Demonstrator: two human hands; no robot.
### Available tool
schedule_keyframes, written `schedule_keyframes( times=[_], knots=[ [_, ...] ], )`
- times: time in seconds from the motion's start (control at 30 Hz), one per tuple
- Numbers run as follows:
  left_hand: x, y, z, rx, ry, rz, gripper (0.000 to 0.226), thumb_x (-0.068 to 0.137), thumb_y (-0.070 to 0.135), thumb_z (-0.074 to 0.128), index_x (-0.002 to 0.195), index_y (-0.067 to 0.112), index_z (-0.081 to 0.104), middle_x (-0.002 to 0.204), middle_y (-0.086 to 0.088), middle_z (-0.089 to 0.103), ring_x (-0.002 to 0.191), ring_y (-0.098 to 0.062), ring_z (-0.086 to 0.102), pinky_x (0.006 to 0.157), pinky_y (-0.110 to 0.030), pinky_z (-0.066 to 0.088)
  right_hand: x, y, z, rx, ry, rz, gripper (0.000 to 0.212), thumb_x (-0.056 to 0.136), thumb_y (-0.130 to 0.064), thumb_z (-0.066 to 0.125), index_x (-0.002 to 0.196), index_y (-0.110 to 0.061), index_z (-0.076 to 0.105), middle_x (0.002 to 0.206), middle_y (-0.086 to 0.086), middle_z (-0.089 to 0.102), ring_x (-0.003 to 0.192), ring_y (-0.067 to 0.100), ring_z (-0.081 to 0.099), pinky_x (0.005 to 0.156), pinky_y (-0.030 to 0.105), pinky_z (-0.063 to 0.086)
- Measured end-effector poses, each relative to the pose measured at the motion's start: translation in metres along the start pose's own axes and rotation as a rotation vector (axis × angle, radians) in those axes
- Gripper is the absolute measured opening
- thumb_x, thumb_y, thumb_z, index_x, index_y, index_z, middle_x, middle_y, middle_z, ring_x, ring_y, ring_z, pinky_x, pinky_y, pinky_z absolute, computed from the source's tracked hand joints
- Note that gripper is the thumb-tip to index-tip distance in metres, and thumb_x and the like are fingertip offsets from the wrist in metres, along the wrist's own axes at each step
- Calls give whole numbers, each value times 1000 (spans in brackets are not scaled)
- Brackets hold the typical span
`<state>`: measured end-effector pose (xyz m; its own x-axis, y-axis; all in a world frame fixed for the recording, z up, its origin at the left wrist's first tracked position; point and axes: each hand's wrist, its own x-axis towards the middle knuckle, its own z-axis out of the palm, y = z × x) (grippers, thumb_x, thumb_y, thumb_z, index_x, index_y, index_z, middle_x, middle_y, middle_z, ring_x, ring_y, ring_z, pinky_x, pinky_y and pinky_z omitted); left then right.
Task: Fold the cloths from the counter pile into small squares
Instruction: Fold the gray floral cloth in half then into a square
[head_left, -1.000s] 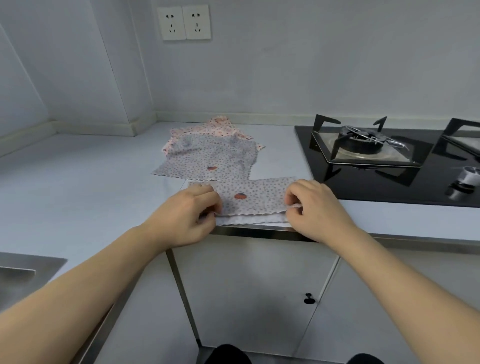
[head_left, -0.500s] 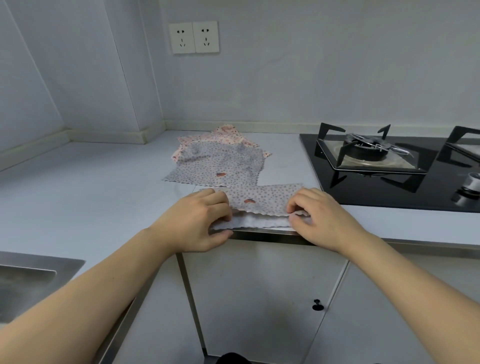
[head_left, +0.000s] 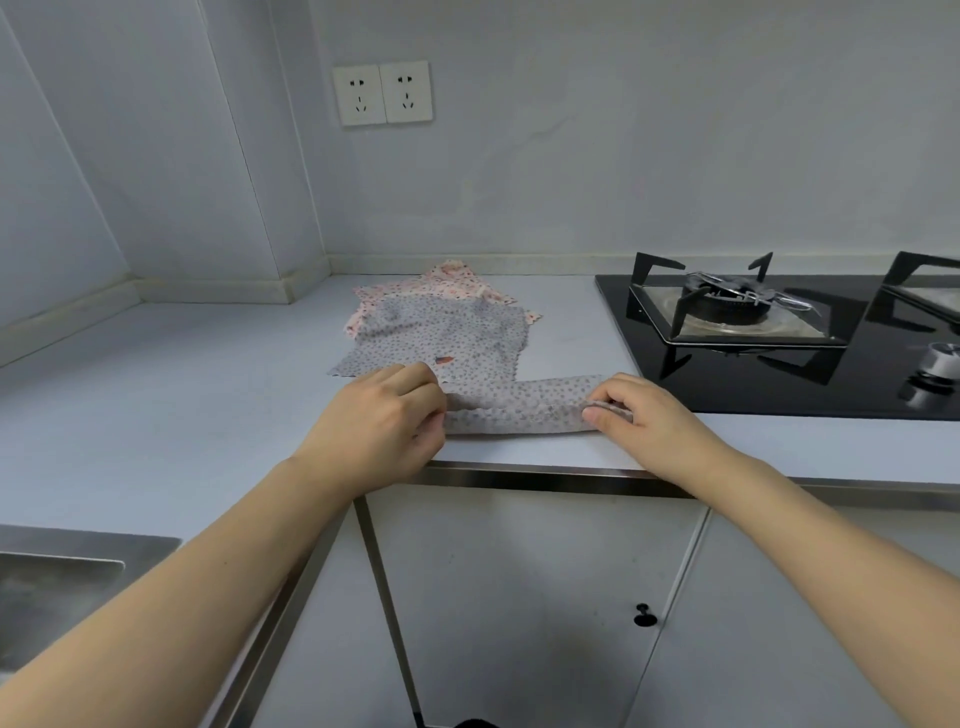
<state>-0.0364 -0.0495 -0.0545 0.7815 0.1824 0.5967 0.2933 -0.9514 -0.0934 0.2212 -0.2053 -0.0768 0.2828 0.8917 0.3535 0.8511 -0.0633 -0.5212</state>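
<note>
Left hand (head_left: 382, 423) and right hand (head_left: 641, 415) pinch the folded cloth's (head_left: 519, 408) ends (strip stretched between them).

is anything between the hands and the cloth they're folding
Nothing visible. The left hand grips one end of the folded grey cloth and the right hand pinches the other; it lies on bare counter, pile behind it.

Grey dotted cloth (head_left: 519, 408) — folded strip — before the pile (head_left: 441, 327).

Folded cloth (head_left: 519, 408) at counter (head_left: 182, 395) front, pile (head_left: 441, 332) behind it, stove (head_left: 779, 332) right, sink (head_left: 57, 582) left
</note>
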Motion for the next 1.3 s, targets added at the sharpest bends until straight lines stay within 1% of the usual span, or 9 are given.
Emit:
schedule_keyframes(
  times=[0.13, 0.23, 0.4, 0.47, 0.6, 0.77, 0.9, 1.07, 1.3],
  knots=[
    [4, -3, -4, -35, 43, -61, 26, 92, 29, 46, 87, 14, 67, 85, 1, 62, 70, -24, 60, 57, -30, 48, 2, -6, -10, 109, 65, 74, 7, 88, -22, 67, 86, -16, 63, 90, -6, 61, 85, 7, 56, 72, 21, 42],
    [12, 0, -13, -105, 119, -186, 21, 94, 27, 55, 80, 14, 64, 79, 5, 59, 67, -22, 59, 56, -33, 49, 3, -18, -26, 154, 104, 73, 9, 85, -22, 71, 82, -21, 62, 85, -10, 62, 76, 0, 54, 66, 19, 38],
    [28, 8, -32, -160, 211, -298, 10, 92, 15, 63, 83, 11, 65, 84, 2, 62, 70, -20, 60, 63, -27, 41, 5, -36, -67, 59, 9, 84, 11, 91, -28, 64, 88, -18, 66, 71, -8, 58, 60, 7, 51, 57, 22, 38],
    [35, 11, -39, -140, 213, -271, 5, 92, 9, 62, 88, 8, 65, 88, 0, 61, 75, -22, 58, 66, -23, 35, 6, -39, -82, -52, -19, 107, 14, 92, -30, 62, 87, -18, 66, 72, -5, 57, 67, 14, 53, 60, 28, 40],
    [47, 21, -56, -119, 206, -261, 4, 91, 9, 61, 90, 9, 64, 90, 1, 61, 77, -22, 58, 67, -28, 39, 3, -44, -103, -118, -10, 125, 9, 89, -31, 65, 88, -23, 65, 82, -4, 61, 78, 14, 55, 73, 32, 45],
    [61, 37, -77, -178, 228, -412, 7, 88, 14, 62, 85, 11, 67, 79, 3, 64, 78, -18, 58, 69, -27, 41, -4, -56, -117, -57, 25, 46, 12, 84, -23, 72, 86, -17, 62, 77, -9, 57, 67, 6, 48, 61, 19, 37],
    [64, 41, -84, -265, 170, -566, 11, 87, 20, 64, 77, 17, 67, 67, 14, 64, 69, -6, 58, 57, -18, 40, -8, -60, -125, 203, 85, 67, 12, 84, -19, 72, 84, -17, 60, 76, -4, 55, 68, 8, 48, 66, 23, 41],
    [60, 45, -88, -398, 149, -636, 16, 83, 18, 70, 68, 18, 66, 65, 10, 64, 58, -6, 56, 54, -22, 41, -12, -61, -121, 656, 201, 133, 6, 95, -16, 56, 94, -12, 61, 87, 2, 58, 86, 14, 51, 85, 27, 40],
    [59, 43, -96, -512, 23, -599, 14, 84, 21, 74, 75, 17, 63, 61, 1, 67, 49, -14, 55, 54, -33, 49, -12, -52, -113, 678, 334, 220, 11, 96, -12, 55, 92, -16, 64, 93, 5, 66, 89, 14, 58, 82, 27, 47]
  ],
)
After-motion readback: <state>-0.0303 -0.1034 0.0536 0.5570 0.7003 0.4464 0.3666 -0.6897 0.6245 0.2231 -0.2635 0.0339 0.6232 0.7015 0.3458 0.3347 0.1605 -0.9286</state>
